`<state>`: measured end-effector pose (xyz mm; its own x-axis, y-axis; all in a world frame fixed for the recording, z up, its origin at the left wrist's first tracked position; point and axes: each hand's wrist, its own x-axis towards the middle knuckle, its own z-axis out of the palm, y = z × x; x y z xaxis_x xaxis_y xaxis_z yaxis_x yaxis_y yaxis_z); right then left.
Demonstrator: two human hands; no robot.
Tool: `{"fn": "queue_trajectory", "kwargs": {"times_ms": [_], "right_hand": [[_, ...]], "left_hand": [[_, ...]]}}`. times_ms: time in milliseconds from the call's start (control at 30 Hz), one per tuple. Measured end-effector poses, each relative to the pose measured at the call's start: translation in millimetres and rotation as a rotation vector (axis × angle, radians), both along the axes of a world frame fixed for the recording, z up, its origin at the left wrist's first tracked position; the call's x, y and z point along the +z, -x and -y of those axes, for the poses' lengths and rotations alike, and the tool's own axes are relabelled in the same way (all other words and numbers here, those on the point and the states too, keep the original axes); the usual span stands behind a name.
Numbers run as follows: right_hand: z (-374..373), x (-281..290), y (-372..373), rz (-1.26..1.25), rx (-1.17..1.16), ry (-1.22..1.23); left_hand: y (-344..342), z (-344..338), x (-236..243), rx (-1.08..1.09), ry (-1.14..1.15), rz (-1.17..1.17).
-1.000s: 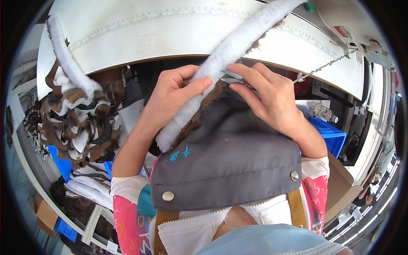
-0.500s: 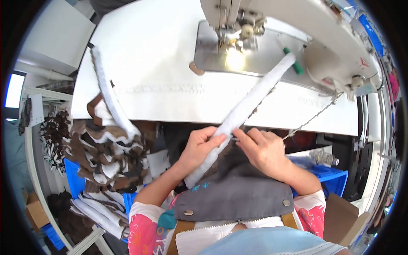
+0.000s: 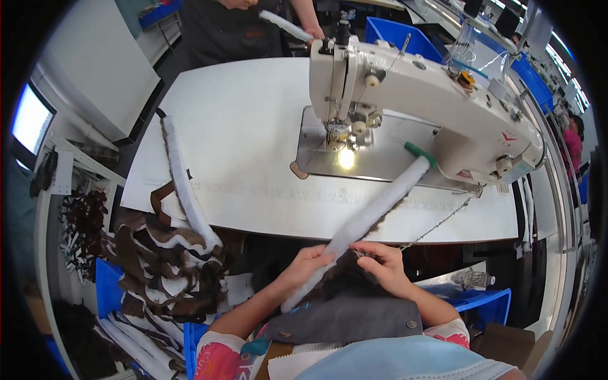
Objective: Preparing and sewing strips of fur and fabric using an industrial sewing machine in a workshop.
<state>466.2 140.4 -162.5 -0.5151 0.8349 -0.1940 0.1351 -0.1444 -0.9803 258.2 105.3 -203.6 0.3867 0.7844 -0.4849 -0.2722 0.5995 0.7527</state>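
Observation:
A long white fleece-like strip (image 3: 364,220) with a dark furry edge runs slantwise from my lap over the table's front edge, its far end beside a green-handled tool (image 3: 418,154). My left hand (image 3: 308,265) pinches it near the lower part, thumb on top. Just right of the strip, my right hand (image 3: 387,271) is closed, fingertips together around a small dark, partly shiny thing that I cannot make out. Ahead stands a white sewing machine (image 3: 405,82), its lamp lit over the metal plate (image 3: 316,161).
Another strip (image 3: 183,180) hangs over the white table's (image 3: 234,126) left edge onto a heap of brown and white fur pieces (image 3: 164,266). Blue bins (image 3: 109,288) stand below. A clear bottle (image 3: 474,280) lies at right. Opposite, a person's hand (image 3: 310,30) is by another white strip.
The view has tilted up, bringing the whole machine and the person opposite into sight. My left hand keeps its hold on the strip; my right hand has drawn slightly away from it.

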Motion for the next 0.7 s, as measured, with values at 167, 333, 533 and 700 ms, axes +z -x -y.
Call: {"fn": "queue_trajectory", "kwargs": {"times_ms": [167,333,533,700], "right_hand": [[-12.0,23.0,-2.0,-0.089,0.111,-0.251],[-15.3,12.7,5.8,0.249,0.299,-0.711],[-15.3,8.0,10.4,0.404,0.394,-1.045],[-28.4,21.6,6.0,0.156,0.358,-0.599]], "left_hand": [[2.2,-5.2,-1.5,-0.066,-0.13,-0.049],[12.2,-11.9,-6.6,-0.073,-0.025,0.066],[12.3,-15.0,-4.6,-0.117,0.053,0.277],[14.1,-21.5,26.0,-0.041,-0.111,-0.032]]}}
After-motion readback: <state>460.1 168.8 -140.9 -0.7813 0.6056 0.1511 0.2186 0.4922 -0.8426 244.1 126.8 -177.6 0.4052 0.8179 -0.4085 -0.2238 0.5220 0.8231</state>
